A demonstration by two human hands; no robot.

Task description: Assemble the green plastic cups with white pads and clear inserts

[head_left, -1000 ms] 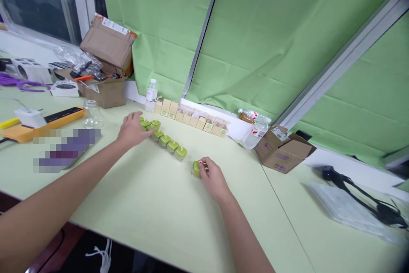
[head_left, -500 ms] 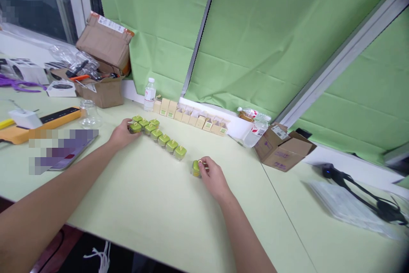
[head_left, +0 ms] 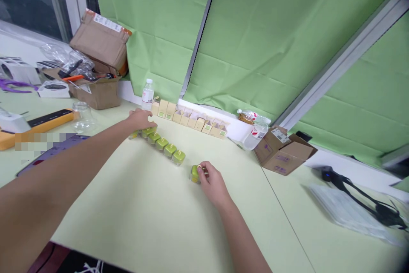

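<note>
Several small clear jars with green lids and little cord loops on top stand in a slanting row (head_left: 161, 143) on the pale table. My left hand (head_left: 139, 119) is over the far left end of this row, its thumb and fingers apart, and it hides some of the jars there. Whether it touches a lid I cannot tell. To the right of the row, my right hand (head_left: 211, 179) pinches a separate green-lidded jar (head_left: 194, 173) near its loop. That jar is upright, at table level.
Behind the jars runs a line of small cream boxes (head_left: 191, 119), with a water bottle (head_left: 147, 94) at its left end. Lying bottles (head_left: 255, 130) and a cardboard box (head_left: 283, 153) are at the right. A power strip (head_left: 47, 122) and glass jar (head_left: 82, 117) are at the left.
My left hand has let go of the front left jar and moved up and right over the row's far end. My right hand still holds its jar, hardly moved.
</note>
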